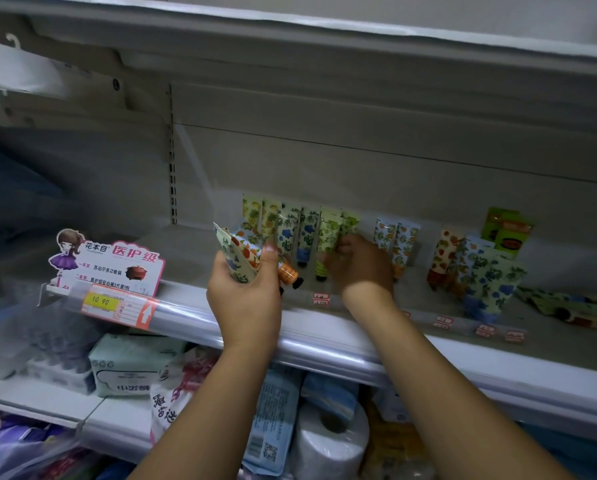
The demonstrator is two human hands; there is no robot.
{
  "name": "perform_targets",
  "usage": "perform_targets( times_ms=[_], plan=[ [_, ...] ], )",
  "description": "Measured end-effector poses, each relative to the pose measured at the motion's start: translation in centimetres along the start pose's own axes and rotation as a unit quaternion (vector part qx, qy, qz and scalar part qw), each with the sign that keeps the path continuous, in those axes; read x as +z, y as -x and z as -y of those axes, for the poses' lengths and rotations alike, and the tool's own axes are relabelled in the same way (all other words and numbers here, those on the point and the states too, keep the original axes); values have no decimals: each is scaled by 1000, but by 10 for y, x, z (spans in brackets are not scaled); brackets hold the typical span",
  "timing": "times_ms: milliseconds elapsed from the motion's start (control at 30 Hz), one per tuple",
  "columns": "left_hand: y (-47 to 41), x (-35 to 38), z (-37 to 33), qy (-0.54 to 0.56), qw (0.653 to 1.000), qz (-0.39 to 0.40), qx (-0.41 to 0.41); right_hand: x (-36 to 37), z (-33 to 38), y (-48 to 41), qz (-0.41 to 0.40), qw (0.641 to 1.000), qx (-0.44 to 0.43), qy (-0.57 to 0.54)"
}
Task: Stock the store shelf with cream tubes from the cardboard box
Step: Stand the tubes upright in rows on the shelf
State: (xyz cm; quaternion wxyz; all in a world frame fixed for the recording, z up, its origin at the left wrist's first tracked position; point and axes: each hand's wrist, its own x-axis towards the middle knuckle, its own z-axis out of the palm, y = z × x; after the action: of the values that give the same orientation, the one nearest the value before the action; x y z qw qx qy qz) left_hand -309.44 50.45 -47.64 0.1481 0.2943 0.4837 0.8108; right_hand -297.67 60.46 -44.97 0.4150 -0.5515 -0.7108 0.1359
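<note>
Cream tubes (307,230) line the shelf (328,344); left grip (245,299) holds several more.

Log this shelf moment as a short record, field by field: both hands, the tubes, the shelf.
left hand: holds a bunch of orange-fruit-print cream tubes
right hand: grips a green-leaf-print cream tube in the row
row of floral-print tubes: upright, caps down
cluster of blue-flower-print tubes: leaning, further right
white store shelf: partly stocked

The yellow price tag (100,301) reads "10 90" (pink card (131,261) above: "医护级").
</note>
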Motion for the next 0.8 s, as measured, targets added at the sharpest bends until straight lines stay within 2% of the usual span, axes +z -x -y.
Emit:
perform_targets(
  times_ms=[200, 367, 467, 667, 800],
  plan=[
    [2, -3, -11, 23, 998, 42, -35, -13, 5, 35, -109, 986, -51, -118],
    [-3, -9, -27, 55, 985, 96, -135, -38, 16, 80, -84, 972, -20, -217],
    [5, -16, -45, 120, 970, 116, -175, -50, 22, 105, -94, 961, -21, -259],
    [45, -29, -83, 170, 944, 207, -194, -74, 47, 138, -19, 941, -30, -336],
    [61, -33, -109, 175, 929, 253, -206, -100, 54, 157, 10, 950, -59, -307]
  ],
)
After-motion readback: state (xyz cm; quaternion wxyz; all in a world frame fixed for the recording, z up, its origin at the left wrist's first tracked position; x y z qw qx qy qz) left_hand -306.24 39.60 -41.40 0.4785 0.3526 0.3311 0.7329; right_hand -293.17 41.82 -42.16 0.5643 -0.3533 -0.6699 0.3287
